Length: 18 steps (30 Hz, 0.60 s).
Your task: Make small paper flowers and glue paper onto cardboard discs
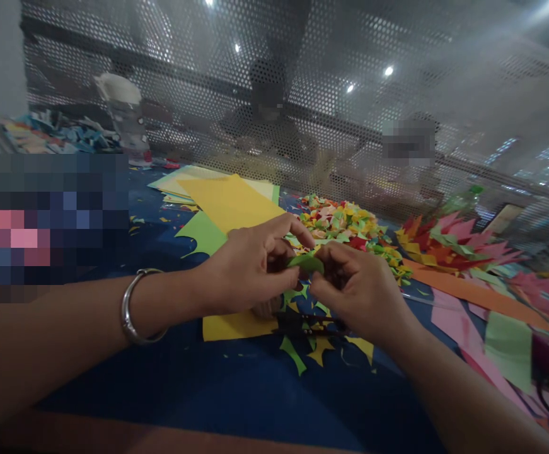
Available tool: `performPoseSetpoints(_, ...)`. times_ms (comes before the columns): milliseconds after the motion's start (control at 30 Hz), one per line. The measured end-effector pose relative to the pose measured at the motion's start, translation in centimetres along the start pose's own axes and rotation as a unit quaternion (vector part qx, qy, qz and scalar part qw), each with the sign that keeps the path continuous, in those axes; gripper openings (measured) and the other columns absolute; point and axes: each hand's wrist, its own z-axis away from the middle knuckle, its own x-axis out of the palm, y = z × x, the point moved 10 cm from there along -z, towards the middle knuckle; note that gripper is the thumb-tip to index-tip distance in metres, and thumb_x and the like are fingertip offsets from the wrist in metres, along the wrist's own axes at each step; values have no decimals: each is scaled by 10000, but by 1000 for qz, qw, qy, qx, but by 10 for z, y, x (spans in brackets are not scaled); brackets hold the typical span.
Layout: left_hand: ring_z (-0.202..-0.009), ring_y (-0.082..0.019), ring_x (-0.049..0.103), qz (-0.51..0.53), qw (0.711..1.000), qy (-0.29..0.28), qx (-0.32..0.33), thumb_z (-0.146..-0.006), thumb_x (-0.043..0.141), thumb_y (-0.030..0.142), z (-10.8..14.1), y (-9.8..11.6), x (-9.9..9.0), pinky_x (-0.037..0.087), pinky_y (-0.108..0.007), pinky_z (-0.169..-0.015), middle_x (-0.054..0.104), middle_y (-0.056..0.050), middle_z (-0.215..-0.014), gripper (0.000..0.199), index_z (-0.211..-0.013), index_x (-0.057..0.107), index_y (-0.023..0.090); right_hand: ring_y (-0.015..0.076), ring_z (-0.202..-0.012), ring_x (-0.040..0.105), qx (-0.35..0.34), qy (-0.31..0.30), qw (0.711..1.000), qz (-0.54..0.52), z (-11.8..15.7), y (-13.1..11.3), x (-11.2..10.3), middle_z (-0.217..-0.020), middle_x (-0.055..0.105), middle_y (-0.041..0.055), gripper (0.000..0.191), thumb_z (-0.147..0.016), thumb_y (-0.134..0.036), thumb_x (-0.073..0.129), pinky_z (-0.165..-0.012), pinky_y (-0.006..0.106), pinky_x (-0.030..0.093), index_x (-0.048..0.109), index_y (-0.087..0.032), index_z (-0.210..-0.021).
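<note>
Dark object (289,323) below centre is partly covered; identity not established. Left hand (250,261) and right hand (364,290) jointly hold green paper (309,263) in narrow thumb-and-finger pinches, above scraps (320,352) on the blue table (208,397).

A white-topped cup (127,123) stands before a perforated screen (184,69); small lights (388,70) shine.

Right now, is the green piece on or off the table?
Off the table: the left hand and right hand hold the green piece up between them, above loose scraps.
</note>
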Motion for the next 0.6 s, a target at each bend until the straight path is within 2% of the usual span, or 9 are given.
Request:
performPoseSetpoints(100,-679,-154,691,23,999,-21,-15,-839,618,194,-1,-7,2,479,-228,-615,705,4,-726,302,-1123,516,211,75,-501,362,2,1,1000,1,1,1,-1,-551,408,-71,162,-711,-149,586,-472,211,302,459,-198,-622)
performPoseSetpoints(267,-775,-171,725,128,988,-67,-46,-878,596,196,0,-16,9,539,-262,-715,729,-24,-813,236,-1097,511,216,72,-489,370,-1,0,1000,1,2,4,-1,-541,408,-72,166,-717,-148,592,-466,207,307,465,-198,-622)
performPoseSetpoints(500,-706,-166,725,156,982,-43,-94,-852,623,183,-3,-22,5,562,-249,-659,751,-45,-750,113,-962,598,181,69,-495,354,18,-8,1000,-24,1,12,0,-561,398,-74,156,-769,-179,605,-452,194,301,496,-195,-659)
performPoseSetpoints(600,-733,-184,742,164,979,-49,-110,-838,642,210,-5,-29,6,579,-275,-690,761,-47,-743,92,-923,620,181,68,-489,372,35,-16,998,-47,1,16,1,-575,425,-71,143,-785,-199,618,-446,190,314,521,-195,-681)
